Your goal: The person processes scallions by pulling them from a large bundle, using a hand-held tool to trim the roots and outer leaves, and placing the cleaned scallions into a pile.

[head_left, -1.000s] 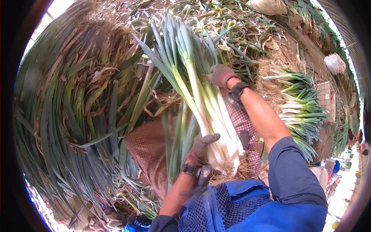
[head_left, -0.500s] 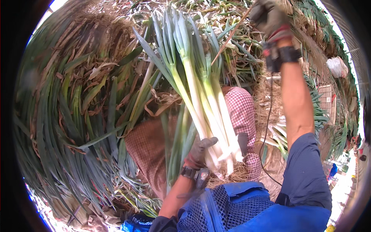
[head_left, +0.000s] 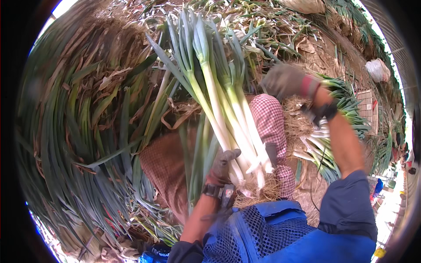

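Note:
A bunch of large green onions point(head_left: 234, 116), with white stalks and blue-green leaves, lies across my lap with its root ends toward me. My left hand point(head_left: 222, 166), in a dark glove, grips the bunch near the white root ends, thumb up along the side; its other fingers are partly hidden. Right of the bunch, above my checked knee point(head_left: 268, 120), my right hand point(head_left: 287, 82) hangs apart from the stalks. It is gloved and rounded, with its fingers hidden and blurred, so I cannot tell what it holds. Roots and dry fibres point(head_left: 258, 190) lie below the stalks.
A big heap of untrimmed green onions point(head_left: 87, 131) fills the left side. More white-stalked onions point(head_left: 322, 144) lie on the right by a woven basket point(head_left: 367, 111). Peeled leaf scraps point(head_left: 245, 15) cover the far ground. A white bundle point(head_left: 377, 70) sits at the far right.
My right hand has come down and left from the upper right to above my knee. The thin dry strip trailing from it no longer shows. My left hand and the bunch have barely moved.

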Tool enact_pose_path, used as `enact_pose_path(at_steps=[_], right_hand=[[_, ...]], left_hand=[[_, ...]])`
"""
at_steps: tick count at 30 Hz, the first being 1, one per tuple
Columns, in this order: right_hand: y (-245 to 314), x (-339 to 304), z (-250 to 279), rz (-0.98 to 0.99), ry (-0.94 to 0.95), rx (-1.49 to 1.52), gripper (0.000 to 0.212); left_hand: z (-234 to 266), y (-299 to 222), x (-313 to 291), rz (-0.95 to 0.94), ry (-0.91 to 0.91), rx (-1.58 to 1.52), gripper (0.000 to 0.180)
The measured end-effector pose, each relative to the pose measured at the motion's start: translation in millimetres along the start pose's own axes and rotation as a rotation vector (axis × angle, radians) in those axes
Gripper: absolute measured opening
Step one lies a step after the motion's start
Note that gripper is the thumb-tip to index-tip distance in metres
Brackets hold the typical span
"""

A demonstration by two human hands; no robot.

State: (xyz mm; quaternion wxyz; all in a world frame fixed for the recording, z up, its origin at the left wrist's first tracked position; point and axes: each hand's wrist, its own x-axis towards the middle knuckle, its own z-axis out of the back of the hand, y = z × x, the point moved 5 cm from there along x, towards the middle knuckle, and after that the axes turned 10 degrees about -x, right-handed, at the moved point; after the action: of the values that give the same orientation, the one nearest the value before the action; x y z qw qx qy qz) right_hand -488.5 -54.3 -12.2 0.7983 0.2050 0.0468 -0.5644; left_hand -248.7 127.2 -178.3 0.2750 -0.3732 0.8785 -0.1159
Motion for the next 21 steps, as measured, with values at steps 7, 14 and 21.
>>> enact_pose_path(at_steps=[7,14,21], right_hand=[[109,-12,-118,-0.377,0.242,-0.056,0.112],[100,-9,-121,-0.484,0.109,-0.002,0.075],[39,-10,-149,-0.440,0.011,0.792,0.041]], left_hand=[[-18,5,10,-0.002,-0.116,0.101,0.050],[-24,3,12,-0.158,-0.095,0.433,0.070],[-13,-12,-5,-0.089,-0.245,-0.017,0.047]])
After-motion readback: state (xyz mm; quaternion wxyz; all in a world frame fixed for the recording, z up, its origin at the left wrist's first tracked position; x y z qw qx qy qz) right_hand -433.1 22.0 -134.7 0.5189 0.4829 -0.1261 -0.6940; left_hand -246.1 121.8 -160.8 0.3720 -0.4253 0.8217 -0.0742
